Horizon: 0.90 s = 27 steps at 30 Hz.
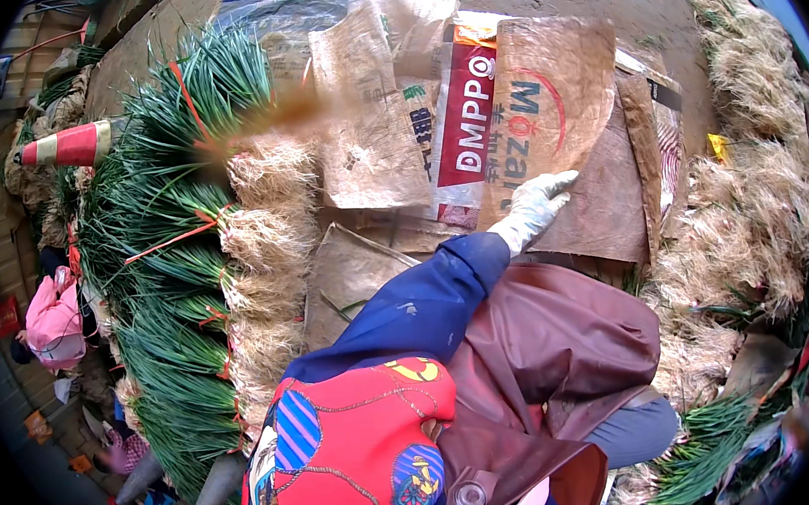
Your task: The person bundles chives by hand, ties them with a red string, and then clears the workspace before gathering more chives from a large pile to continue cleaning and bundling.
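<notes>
My left hand point(536, 210), in a whitish glove, reaches in from the lower left in a dark blue sleeve. It is closed at the lower edge of a brown printed sack point(553, 86), whose right side curves up toward the fingers. Below the hand lies a darker, reddish-brown sheet point(602, 197). Beside the brown sack are a maroon-and-white printed sack point(470, 122) and a worn tan sack point(359, 122), flat and overlapping on the ground. My right hand is out of view. A brown apron point(566, 335) covers my bent legs.
Bundles of green-leaved onions point(175, 272) tied with red bands are stacked at the left, pale roots point(263, 226) facing the sacks. More rooted bundles point(747, 203) line the right side. A red-and-cream cone point(68, 147) lies far left, near a person in pink point(55, 322).
</notes>
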### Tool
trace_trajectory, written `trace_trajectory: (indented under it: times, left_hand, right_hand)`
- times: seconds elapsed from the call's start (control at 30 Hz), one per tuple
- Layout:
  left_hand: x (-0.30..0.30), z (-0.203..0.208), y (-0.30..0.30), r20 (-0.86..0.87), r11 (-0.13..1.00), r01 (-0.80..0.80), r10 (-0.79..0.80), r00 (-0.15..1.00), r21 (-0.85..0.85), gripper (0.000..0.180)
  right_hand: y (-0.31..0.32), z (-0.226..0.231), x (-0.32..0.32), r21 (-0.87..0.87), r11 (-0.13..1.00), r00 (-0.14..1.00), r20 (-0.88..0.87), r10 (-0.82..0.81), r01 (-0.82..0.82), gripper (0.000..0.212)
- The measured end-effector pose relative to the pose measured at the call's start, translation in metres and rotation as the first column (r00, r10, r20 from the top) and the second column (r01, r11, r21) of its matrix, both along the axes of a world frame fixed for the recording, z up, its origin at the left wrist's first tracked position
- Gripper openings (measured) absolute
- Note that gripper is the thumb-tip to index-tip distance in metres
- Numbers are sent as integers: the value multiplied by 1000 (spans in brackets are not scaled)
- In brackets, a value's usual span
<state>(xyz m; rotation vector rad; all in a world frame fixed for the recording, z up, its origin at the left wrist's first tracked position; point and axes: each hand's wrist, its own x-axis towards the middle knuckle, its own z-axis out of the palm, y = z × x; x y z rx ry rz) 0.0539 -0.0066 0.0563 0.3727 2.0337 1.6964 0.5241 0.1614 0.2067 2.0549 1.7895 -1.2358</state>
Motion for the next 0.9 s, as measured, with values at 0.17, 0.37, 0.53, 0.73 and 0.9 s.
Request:
trace_trajectory:
  times: [0.17, 0.37, 0.53, 0.73, 0.9]
  left_hand:
    - [-17, -52, -62, 181, 955, -295, 285, 941, 27, 31]
    - [-26, -84, -175, 268, 747, -664, 630, 729, 49, 24]
    - [9, -146, -255, 411, 397, -848, 879, 241, -352, 51]
    - [-32, -122, -288, 874, 60, -998, 483, 58, 32, 64]
    - [-61, -130, -334, 655, 275, -948, 748, 108, -159, 40]
  right_hand:
    - [-4, 0, 5, -3, 1000, 1000, 12, -20, 20, 32]
    - [-8, -5, 9, -17, 999, 999, 27, -29, 29, 33]
    - [-2, -7, 1, -45, 999, 999, 28, 29, -28, 33]
    - [-6, -9, 6, -29, 999, 1000, 24, 17, -16, 34]
    - [-5, -10, 7, -28, 999, 999, -15, 39, -40, 34]
